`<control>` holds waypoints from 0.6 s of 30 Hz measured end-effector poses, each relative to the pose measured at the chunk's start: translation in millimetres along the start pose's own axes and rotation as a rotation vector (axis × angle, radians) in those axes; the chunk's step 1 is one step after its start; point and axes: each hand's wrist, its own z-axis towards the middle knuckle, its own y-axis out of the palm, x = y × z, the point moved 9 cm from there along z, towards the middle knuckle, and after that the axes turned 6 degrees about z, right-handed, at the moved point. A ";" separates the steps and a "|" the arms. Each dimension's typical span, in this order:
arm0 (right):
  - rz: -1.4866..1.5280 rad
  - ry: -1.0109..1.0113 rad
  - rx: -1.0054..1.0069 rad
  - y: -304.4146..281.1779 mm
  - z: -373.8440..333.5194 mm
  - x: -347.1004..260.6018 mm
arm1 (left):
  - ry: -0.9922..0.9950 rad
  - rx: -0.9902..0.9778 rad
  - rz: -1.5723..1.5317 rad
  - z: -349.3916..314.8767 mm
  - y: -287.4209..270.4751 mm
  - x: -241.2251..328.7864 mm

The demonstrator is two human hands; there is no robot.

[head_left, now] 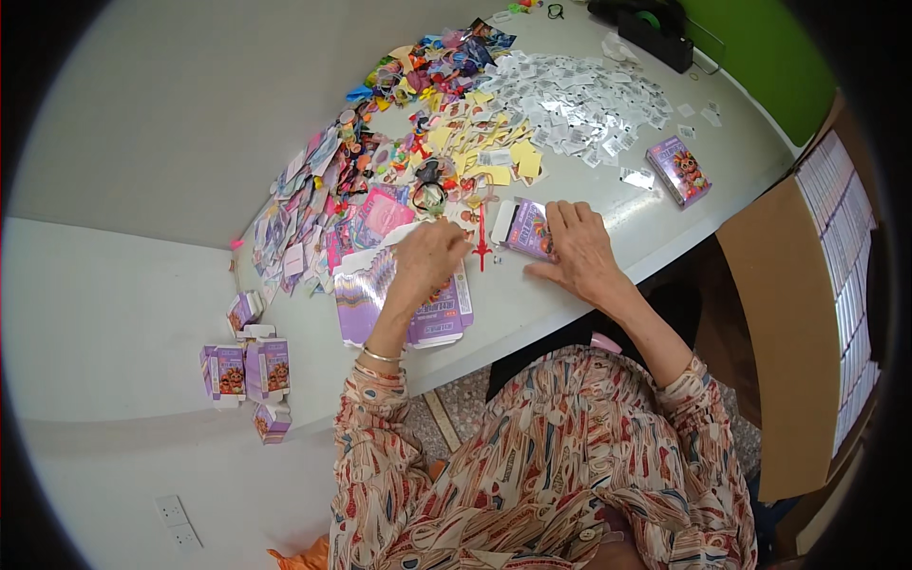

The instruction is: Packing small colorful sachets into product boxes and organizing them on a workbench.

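My right hand [581,249] grips a small purple printed carton [528,230] lying on the table, its white end flaps open toward the left. The fingers rest over its right side, with the thumb nearer me. My left hand [427,258] is closed, fingertips pinched together just above the small trinkets; what they hold, if anything, cannot be made out. Beneath that wrist lies a stack of flat purple cartons [442,321]. Between the hands is a thin red sword-shaped piece [482,237], with tiny bits beside it.
Beyond the hands spread heaps of yellow cards [484,142], silvery-white packets [579,100], colourful trinkets [427,71] and pastel packets [294,223]. A closed purple box [678,171] stands at right, near a black tape dispenser [646,28]. Several opened cartons [271,369] sit left; a filled cardboard box [774,332] is at right.
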 end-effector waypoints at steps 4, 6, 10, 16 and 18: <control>-0.026 -0.071 0.111 -0.8 0.0 0.1 | 0.113 0.057 0.117 -21.3 17.7 30.8; 0.066 -0.071 0.142 -7.4 -1.1 0.6 | 0.131 0.123 0.168 -26.2 24.1 31.3; 0.202 -0.029 0.125 -15.1 -7.8 15.0 | 0.132 0.190 0.223 -27.8 28.1 37.4; 0.441 -0.026 0.189 -24.5 -18.5 23.7 | 0.070 0.237 0.106 -31.2 -3.7 34.3; 0.398 -0.019 0.238 -28.7 -22.5 25.4 | 0.024 0.256 -0.018 -29.9 -37.7 43.7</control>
